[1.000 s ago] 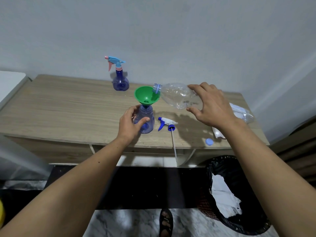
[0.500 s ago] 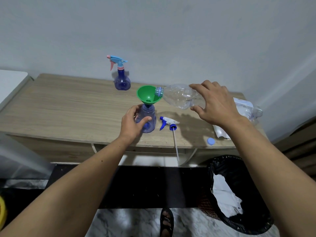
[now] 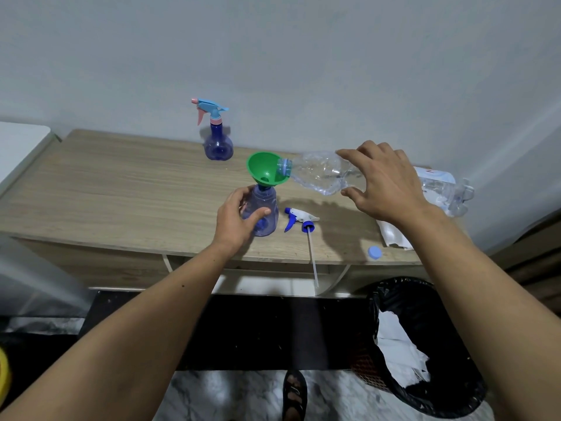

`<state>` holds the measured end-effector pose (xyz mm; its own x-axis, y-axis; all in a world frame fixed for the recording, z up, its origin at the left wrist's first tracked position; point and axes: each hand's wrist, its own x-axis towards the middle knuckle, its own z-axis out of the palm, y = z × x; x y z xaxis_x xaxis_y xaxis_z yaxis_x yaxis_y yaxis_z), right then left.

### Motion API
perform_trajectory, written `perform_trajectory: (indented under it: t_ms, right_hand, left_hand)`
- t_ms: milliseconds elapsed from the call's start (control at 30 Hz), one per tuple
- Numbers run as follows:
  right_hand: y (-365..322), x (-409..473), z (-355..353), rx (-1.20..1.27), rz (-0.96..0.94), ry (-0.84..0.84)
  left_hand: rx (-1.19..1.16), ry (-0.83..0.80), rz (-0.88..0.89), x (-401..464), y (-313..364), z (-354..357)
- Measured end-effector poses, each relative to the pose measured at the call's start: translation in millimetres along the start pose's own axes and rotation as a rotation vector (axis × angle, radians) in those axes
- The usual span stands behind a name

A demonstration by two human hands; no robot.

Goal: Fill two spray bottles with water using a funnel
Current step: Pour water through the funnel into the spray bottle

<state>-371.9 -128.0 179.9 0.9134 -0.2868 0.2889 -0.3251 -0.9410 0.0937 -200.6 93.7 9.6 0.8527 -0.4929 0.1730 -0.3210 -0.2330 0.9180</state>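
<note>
- The open translucent violet plastic spray bottle [image 3: 263,212], round-bellied with its neck uncapped, stands upright near the front edge of the light wood-grain tabletop [image 3: 106,192].
- A bright green plastic funnel [image 3: 264,171] sits with its stem in that bottle's neck, its wide cone tilted slightly toward the left.
- The left hand [image 3: 235,221] wraps the bottle's belly, thumb across the front and fingers curled round the far side; its grip is closed on the bottle.
- A clear, crumpled plastic water bottle [image 3: 318,173] lies nearly level just right of the funnel, its pale blue neck ring resting over the funnel's right rim.
- The right hand [image 3: 385,183] holds the water bottle's body, fingers over the top and thumb under it.
- A white and blue trigger sprayer head [image 3: 299,218] with a long thin dip tube lies on the tabletop just right of the open bottle, the tube reaching past the front edge.
- A second violet spray bottle [image 3: 218,141], capped with a blue and pink trigger, stands behind the funnel near the wall.
- A small pale blue bottle cap [image 3: 375,252] lies well right of the funnel at the front edge.
</note>
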Motion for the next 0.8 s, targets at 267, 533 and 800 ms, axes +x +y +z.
perform_trajectory:
  t_ms: [267, 533, 800]
  right_hand:
    - [2.3, 0.5, 1.0, -0.013, -0.009, 0.016]
    - [3.5, -0.1, 2.4, -0.007, -0.008, 0.014]
    - [5.8, -4.5, 9.9, 0.036, -0.003, 0.012]
  left_hand:
    - [-0.001, 0.011, 0.013, -0.1, -2.6, 0.9]
    - [-0.016, 0.021, 0.021, 0.5, -4.9, 1.8]
    - [-0.026, 0.011, 0.033, -0.3, -4.3, 2.1]
